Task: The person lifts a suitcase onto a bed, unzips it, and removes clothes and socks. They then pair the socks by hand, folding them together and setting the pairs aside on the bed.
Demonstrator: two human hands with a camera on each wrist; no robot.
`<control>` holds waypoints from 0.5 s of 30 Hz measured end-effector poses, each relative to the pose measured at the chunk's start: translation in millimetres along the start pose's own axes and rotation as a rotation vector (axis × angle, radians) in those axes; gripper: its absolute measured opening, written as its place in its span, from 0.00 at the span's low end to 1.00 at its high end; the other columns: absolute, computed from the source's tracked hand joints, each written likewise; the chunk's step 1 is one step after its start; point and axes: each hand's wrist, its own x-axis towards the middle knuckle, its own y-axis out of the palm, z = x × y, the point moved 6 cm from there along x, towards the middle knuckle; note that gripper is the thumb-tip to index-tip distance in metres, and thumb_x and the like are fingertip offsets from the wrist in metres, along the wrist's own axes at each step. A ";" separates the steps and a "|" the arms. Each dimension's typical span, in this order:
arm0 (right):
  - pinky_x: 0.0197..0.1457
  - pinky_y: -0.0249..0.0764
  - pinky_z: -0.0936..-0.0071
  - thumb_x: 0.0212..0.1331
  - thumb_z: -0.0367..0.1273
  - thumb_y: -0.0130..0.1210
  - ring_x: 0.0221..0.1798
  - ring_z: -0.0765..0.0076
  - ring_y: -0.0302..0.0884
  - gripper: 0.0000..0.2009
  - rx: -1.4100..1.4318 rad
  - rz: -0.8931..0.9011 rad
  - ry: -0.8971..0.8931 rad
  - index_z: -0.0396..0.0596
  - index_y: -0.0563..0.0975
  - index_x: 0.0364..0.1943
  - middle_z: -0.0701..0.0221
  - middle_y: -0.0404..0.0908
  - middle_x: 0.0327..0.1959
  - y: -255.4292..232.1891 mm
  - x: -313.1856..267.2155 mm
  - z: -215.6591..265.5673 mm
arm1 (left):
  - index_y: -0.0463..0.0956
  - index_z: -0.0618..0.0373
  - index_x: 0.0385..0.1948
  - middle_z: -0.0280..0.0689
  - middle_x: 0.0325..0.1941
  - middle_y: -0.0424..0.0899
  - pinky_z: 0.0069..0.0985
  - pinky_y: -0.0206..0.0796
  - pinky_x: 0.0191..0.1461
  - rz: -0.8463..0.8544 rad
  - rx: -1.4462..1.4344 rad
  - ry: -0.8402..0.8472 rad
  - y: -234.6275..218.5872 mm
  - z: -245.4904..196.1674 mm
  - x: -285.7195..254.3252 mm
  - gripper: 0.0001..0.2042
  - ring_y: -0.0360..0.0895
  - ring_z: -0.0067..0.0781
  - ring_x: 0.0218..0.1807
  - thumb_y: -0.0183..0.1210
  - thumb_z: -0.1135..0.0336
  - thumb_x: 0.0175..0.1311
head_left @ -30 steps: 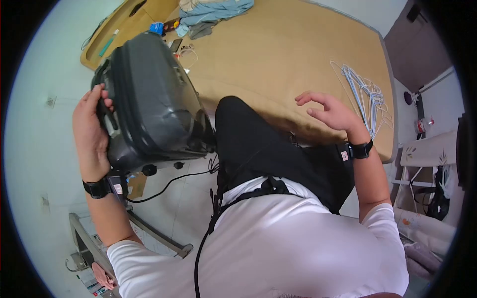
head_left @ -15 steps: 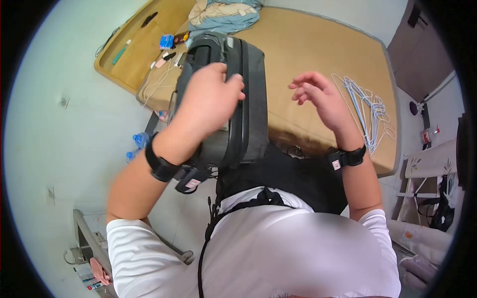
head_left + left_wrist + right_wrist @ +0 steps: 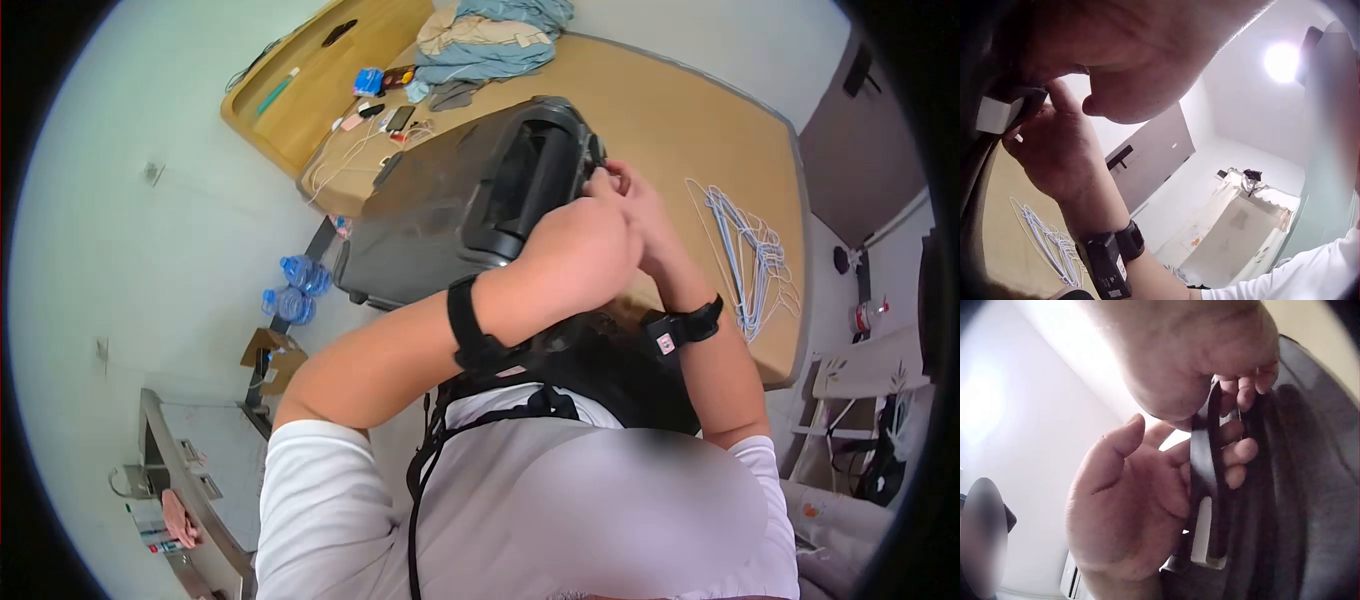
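Observation:
A dark grey hard-shell suitcase (image 3: 430,210) lies tilted in front of me, overlapping the bed's near edge in the head view. My left hand (image 3: 585,255) crosses over to its right side. There my right hand (image 3: 652,218) meets it, partly covered by the left. In the right wrist view, both hands grip the suitcase's carry handle (image 3: 1204,456). Fingers of the left hand (image 3: 1135,506) curl through it, and those of the right hand (image 3: 1204,362) hook over it higher up. A light end piece of the handle (image 3: 1000,114) shows beside the hands in the left wrist view.
Behind the suitcase spreads a bed (image 3: 700,130) with a bundled quilt (image 3: 490,45). White wire hangers (image 3: 745,250) lie at its right. A phone (image 3: 400,119) and cables rest near the headboard (image 3: 320,70). Water bottles (image 3: 300,285) and a cardboard box (image 3: 275,360) stand on the floor, left.
The suitcase has swung from my left to the middle and turned, its handle side now facing right. My left hand came across with it; the right hand has joined at the handle.

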 end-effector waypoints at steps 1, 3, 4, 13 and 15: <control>0.45 0.73 0.81 0.65 0.33 0.62 0.42 0.80 0.75 0.30 -0.093 -0.056 0.021 0.30 0.64 0.65 0.72 0.77 0.42 -9.6 1.8 -5.0 | 0.62 0.76 0.61 0.63 0.37 0.83 0.49 0.75 0.48 -0.014 -0.009 -0.024 -0.7 2.5 -6.6 0.27 0.82 0.64 0.43 0.53 0.61 0.68; 0.45 0.72 0.82 0.64 0.32 0.61 0.42 0.81 0.74 0.28 -0.213 -0.018 0.030 0.30 0.66 0.64 0.73 0.77 0.42 -24.2 5.3 0.9 | 0.71 0.71 0.57 0.58 0.37 0.84 0.45 0.75 0.47 0.082 0.029 0.147 3.8 -13.9 -19.0 0.23 0.82 0.62 0.41 0.58 0.63 0.66; 0.45 0.71 0.82 0.63 0.30 0.60 0.42 0.81 0.73 0.26 -0.326 0.009 0.042 0.30 0.68 0.63 0.73 0.76 0.42 -25.3 3.4 0.8 | 0.71 0.71 0.57 0.58 0.37 0.84 0.45 0.75 0.47 0.081 0.019 0.134 1.4 -15.1 -28.6 0.23 0.82 0.62 0.41 0.58 0.63 0.66; 0.43 0.65 0.78 0.65 0.31 0.51 0.35 0.77 0.70 0.08 -0.164 0.107 0.106 0.43 0.77 0.43 0.76 0.74 0.32 -90.0 27.9 -51.9 | 0.82 0.61 0.36 0.33 0.28 0.83 0.18 0.72 0.33 -0.481 -0.547 -0.164 -65.9 133.7 -128.0 0.08 0.79 0.16 0.28 0.54 0.71 0.73; 0.41 0.65 0.78 0.65 0.31 0.51 0.34 0.77 0.69 0.07 -0.132 0.086 0.119 0.43 0.76 0.40 0.75 0.74 0.31 -94.3 31.4 -57.7 | 0.82 0.61 0.36 0.33 0.29 0.84 0.19 0.73 0.34 -0.553 -0.632 -0.414 -75.2 193.9 -151.7 0.09 0.79 0.19 0.28 0.53 0.69 0.74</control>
